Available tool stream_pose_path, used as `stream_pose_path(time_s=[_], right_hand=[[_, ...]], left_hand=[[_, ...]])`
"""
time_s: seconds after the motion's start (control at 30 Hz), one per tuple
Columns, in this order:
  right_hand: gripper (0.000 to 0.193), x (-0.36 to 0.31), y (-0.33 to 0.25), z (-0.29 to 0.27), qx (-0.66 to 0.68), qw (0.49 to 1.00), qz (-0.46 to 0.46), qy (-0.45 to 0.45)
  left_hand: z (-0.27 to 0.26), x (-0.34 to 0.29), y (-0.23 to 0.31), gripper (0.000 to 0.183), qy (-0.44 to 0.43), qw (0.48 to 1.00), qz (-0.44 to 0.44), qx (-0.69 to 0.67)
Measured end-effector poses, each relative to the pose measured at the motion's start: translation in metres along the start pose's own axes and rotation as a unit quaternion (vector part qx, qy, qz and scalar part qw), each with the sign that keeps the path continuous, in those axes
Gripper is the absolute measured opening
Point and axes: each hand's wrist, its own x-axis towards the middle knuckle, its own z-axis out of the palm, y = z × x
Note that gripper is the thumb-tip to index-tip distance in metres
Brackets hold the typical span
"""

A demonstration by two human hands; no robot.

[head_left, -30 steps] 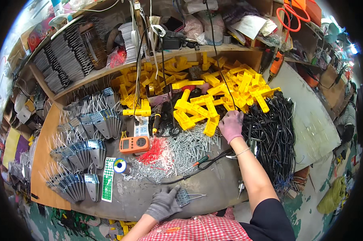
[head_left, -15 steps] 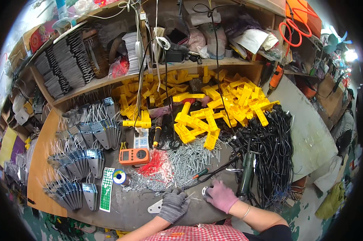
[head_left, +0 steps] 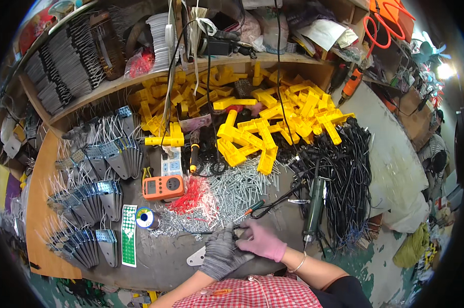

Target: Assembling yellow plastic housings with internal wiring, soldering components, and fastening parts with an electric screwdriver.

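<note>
My left hand (head_left: 220, 255), in a grey knit glove, is closed low over the front of the bench. My right hand (head_left: 262, 241), in a pink glove, meets it at the fingertips with its fingers bent in a pinch. Whatever lies between the fingers is hidden by the gloves. A flat grey metal plate with holes (head_left: 195, 258) sticks out beside my left hand. Just beyond the hands are a red-and-green handled tool (head_left: 254, 207) and a heap of silver screws (head_left: 237, 187).
Yellow plastic housings (head_left: 247, 136) are piled at the back. Black cables (head_left: 347, 185) and a green power tool (head_left: 315, 208) lie right. At left are metal brackets with white wires (head_left: 108, 246), a solder spool (head_left: 146, 218), an orange meter (head_left: 163, 188) and a green sticker sheet (head_left: 129, 236).
My right hand has moved left and slightly up to join my left hand. The small round metal piece seen at its fingers before is now hidden. The view has shifted a little.
</note>
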Motion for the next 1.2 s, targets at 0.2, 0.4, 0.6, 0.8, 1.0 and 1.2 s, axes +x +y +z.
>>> stream_pose_path(time_s=[0.2, 0.4, 0.6, 0.8, 1.0, 1.2], right_hand=[[0.034, 0.088, -0.018, -0.057, -0.159, 0.955, -0.165, 0.187], [0.035, 0.205, 0.019, -0.145, -0.273, 0.869, -0.131, 0.39], [0.024, 0.139, -0.059, -0.136, -0.356, 0.693, -0.323, 0.537], [0.023, 0.052, -0.089, -0.083, -0.263, 0.811, -0.443, 0.278], [0.042, 0.07, -0.02, -0.076, -0.021, 0.961, -0.231, 0.153], [0.037, 0.119, 0.03, -0.087, -0.432, 0.842, -0.16, 0.279]], left_hand=[[0.005, -0.015, -0.016, 0.046, 0.013, 0.998, 0.059, 0.01], [-0.006, -0.019, -0.005, 0.043, -0.147, 0.986, 0.075, 0.009], [-0.034, -0.021, -0.013, 0.072, 0.029, 0.992, 0.101, -0.064], [-0.052, 0.058, -0.018, 0.087, 0.234, 0.968, 0.083, 0.025], [-0.038, 0.048, -0.041, 0.05, 0.131, 0.988, -0.072, -0.048], [-0.043, 0.018, -0.042, 0.042, 0.074, 0.976, -0.186, -0.085]])
